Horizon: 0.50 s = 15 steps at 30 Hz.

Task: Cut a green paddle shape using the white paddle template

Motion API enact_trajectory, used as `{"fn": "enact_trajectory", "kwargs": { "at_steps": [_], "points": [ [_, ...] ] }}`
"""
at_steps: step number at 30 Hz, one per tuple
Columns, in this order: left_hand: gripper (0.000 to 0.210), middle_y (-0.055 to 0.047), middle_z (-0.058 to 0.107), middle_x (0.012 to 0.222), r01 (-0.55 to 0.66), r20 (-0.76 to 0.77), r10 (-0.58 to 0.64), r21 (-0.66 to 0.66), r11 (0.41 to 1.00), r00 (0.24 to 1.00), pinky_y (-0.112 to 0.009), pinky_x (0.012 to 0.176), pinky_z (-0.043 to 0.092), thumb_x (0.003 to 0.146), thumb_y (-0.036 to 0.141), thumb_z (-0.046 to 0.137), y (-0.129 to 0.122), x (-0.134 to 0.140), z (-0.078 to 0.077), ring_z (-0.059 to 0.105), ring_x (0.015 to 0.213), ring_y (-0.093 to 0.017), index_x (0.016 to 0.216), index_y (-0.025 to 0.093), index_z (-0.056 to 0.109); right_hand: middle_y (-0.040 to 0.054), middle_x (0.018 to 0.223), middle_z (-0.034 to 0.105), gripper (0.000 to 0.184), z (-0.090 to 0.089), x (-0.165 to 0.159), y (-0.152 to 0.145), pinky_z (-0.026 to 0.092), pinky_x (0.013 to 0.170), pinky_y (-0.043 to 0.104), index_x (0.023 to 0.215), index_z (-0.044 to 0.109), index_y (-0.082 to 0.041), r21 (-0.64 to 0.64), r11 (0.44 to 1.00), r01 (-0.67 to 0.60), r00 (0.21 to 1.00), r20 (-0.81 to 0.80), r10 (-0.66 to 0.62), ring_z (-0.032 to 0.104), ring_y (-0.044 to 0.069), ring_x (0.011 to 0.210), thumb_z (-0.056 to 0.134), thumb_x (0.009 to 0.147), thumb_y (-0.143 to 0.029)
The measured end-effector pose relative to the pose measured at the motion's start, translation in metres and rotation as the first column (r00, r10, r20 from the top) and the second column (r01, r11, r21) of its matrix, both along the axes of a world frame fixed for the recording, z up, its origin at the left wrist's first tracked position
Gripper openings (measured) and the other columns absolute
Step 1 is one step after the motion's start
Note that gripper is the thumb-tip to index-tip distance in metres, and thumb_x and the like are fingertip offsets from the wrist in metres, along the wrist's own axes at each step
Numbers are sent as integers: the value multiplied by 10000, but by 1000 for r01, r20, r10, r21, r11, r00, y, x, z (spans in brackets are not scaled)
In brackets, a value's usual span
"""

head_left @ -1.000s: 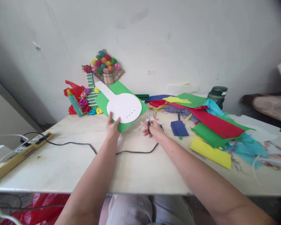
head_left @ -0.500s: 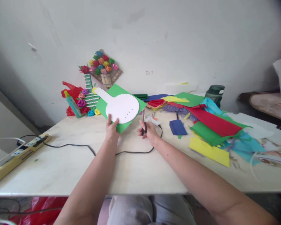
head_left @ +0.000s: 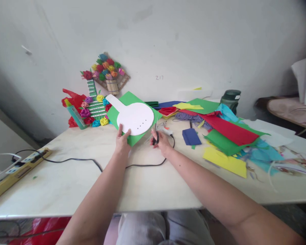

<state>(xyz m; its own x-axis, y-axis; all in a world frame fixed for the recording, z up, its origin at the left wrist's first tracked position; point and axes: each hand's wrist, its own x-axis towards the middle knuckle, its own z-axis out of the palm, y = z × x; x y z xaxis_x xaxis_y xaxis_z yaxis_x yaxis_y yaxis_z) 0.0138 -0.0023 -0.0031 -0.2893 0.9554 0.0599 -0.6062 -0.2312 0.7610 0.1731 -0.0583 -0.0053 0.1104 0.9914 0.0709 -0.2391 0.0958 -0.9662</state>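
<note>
My left hand grips the lower edge of a white round cutout with a long neck, laid over a green sheet. Thumb and fingers press the two layers together above the table. A short row of dark dots marks the cutout near its lower right rim. In my right hand are scissors with black handles, their blades pointing up beside the right corner of the green sheet. Whether the blades touch the sheet is hard to make out. Behind that hand lies a white glue gun.
A flower-trimmed green-and-white craft piece and a glue bottle stand back left. Coloured sheets, a blue folded piece and a dark bottle occupy the right. A black cord crosses the table from a power strip.
The view has shifted slightly to the right. The cutout and green sheet have moved a little right relative to the craft piece behind, uncovering more of its flowers. Both hands keep their holds.
</note>
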Motion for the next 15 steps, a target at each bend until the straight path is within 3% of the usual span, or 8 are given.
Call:
{"fn": "enact_trajectory", "kwargs": {
  "at_steps": [15],
  "points": [
    [706,-22,488,1303,23,-12,-23,10,1000,1000,-336,939,426,646,-9,646,-5,5,3,490,1150,-191,1262,288,468,-42,541,513,401,-1,3,5,347,327,150,735,486,-180,47,999,24,999,27,-26,510,73,440,548,700,-575]
  ]
}}
